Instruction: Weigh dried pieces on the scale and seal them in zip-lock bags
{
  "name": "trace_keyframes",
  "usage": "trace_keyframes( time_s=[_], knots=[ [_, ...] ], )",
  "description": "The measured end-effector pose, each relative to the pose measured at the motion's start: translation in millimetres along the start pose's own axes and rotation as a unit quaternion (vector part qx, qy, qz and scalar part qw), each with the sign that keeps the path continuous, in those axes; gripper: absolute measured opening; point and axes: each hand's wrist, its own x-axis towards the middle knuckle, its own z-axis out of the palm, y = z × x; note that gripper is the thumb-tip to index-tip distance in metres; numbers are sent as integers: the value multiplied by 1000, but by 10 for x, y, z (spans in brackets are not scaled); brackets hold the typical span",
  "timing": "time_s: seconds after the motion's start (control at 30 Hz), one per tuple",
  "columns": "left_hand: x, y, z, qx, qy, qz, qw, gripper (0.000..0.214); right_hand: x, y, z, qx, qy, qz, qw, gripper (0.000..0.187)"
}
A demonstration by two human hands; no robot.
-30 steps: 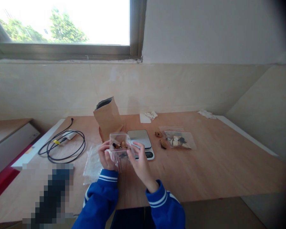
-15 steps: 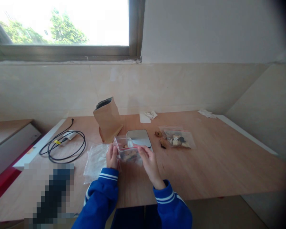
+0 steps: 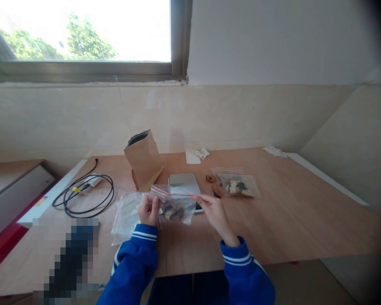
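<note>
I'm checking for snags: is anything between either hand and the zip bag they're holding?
Nothing visible: the left hand holds the zip bag by its left side, the right hand pinches the right end of its red seal. The digital scale lies beyond the bag.

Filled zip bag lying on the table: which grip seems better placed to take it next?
Right, probably: the right grip is nearer the lying bag, while the left grip is across the held bag from it. Both hold that bag, so the right must let go first.
</note>
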Motion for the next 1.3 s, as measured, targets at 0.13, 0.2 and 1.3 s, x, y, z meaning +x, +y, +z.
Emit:
trace_keyframes(
  time_s=[0.13, 0.2, 1.3],
  knots=[
    [-4, -23, -22, -16, -39, -3, 999, 36, -44, 71, 21, 20, 33, 1, 999, 39],
    [-7, -29, -31, -21, -74, -8, 997, 37, -74, 137, 24, 42, 48, 16, 998, 41],
    [-39, 99, 4, -7, -215, -20, 976, 22, -87, 804, -130, -145, 206, -117, 961, 27]
  ],
)
